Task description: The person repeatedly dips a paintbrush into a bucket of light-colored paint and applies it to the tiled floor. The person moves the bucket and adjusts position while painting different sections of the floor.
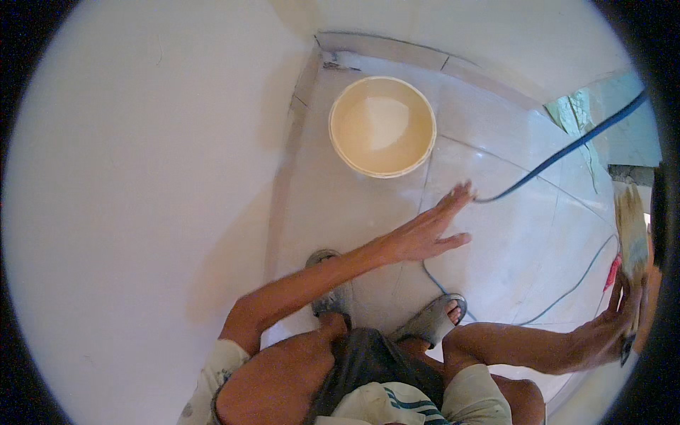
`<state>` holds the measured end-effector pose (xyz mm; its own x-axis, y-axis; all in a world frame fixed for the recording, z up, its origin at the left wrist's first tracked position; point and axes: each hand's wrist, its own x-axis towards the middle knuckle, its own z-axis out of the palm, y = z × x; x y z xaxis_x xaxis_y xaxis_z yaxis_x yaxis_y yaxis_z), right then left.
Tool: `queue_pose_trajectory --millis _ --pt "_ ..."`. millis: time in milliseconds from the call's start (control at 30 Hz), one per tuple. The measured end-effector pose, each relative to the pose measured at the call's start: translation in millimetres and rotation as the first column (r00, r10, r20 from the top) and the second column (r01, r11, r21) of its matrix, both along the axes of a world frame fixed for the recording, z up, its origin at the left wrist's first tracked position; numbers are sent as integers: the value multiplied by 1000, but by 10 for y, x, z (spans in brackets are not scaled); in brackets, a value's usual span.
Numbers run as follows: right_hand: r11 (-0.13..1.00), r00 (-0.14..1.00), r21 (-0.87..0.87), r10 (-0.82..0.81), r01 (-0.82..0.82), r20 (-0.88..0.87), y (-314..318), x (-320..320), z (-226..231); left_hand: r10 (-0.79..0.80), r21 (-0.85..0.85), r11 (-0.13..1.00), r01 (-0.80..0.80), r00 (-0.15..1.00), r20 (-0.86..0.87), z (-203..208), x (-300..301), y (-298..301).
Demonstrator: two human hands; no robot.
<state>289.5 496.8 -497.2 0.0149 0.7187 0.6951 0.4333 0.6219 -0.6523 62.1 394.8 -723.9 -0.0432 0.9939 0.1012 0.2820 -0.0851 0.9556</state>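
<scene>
My left hand [428,236] reaches out over the tiled floor, fingers stretched and thumb apart, holding nothing. Its fingertips lie next to a blue cable [552,161] in the picture; whether they touch it I cannot tell. A round cream-coloured bucket [342,154] stands on the floor beyond that hand, with a pale patch inside that could be liquid or light. At the far right my right hand [615,327] is closed around a wide paintbrush [632,223], its pale bristles pointing up and away. The dark handle end shows below the hand.
Pale walls [142,142] rise at the left and back, with a tile skirting [397,48] along their foot. A greenish sheet [577,124] lies at the back right. A thin cable [567,292] loops over the floor past my sandalled foot [450,312], near a small red thing [612,273].
</scene>
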Motion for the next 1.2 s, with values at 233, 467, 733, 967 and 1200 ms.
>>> queue_pose_trajectory --millis 233,467,733,967,1200 --pt "966 962 -58 242 -250 -123 86 -587 -224 -22 -55 998 19 999 -38 -514 433 801" --pt "771 780 -186 541 -609 -313 735 -2333 -921 -147 -312 932 187 978 149 -651 27 -62" --pt "635 699 -322 700 -702 -143 426 -2145 -482 82 -500 865 33 975 206 -429 -583 -1384" --pt "293 375 -689 926 -663 32 271 -2705 -944 458 -355 836 -418 888 32 733 -1861 -1477" --pt "400 257 -671 916 -624 307 301 -2978 -1254 592 64 802 -593 777 -214 1424 -2342 -732"
